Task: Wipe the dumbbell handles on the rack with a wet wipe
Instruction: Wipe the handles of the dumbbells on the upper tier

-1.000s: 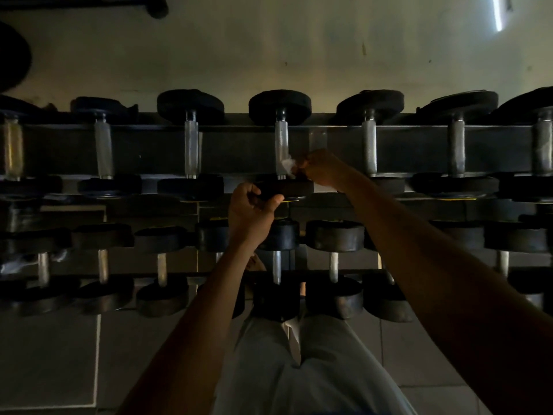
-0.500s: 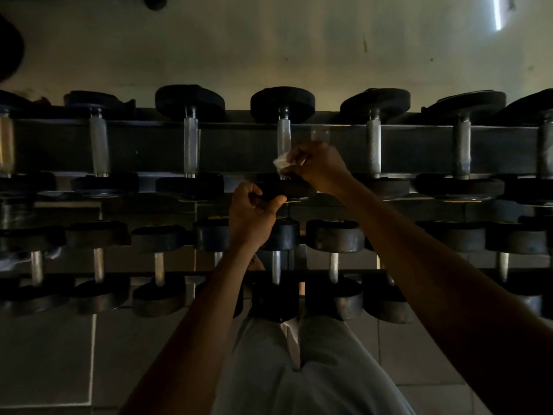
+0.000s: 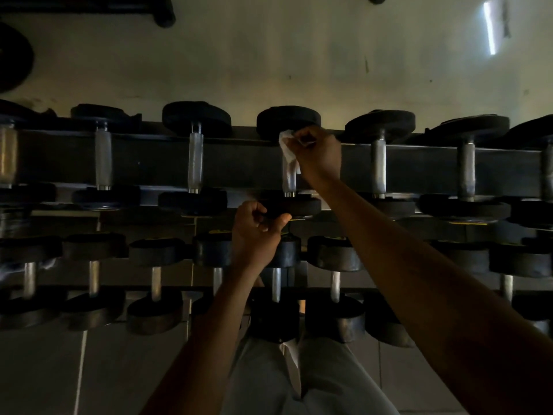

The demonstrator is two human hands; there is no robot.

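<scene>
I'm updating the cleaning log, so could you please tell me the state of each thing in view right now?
Wet wipe: crumpled, pressed on the handle's far end.
Dumbbell handle: on the top rack, being wiped.
Right hand: grips the wipe.
Left hand: holds the same dumbbell's near head.

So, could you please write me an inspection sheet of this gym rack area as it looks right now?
Surface: dark two-tier rack, dimly lit.
Job's things: white wet wipe wrapped on the far end of one upper-tier dumbbell handle; neighbouring handle bare.
Clutter: nothing seen.
Hands: right hand grips the wet wipe against the handle; left hand grips the rim of the same dumbbell's near head.
Cables: nothing seen.
Surroundings: pale wall behind with a bright light strip; tiled floor below; smaller dumbbells on the lower tier.
</scene>
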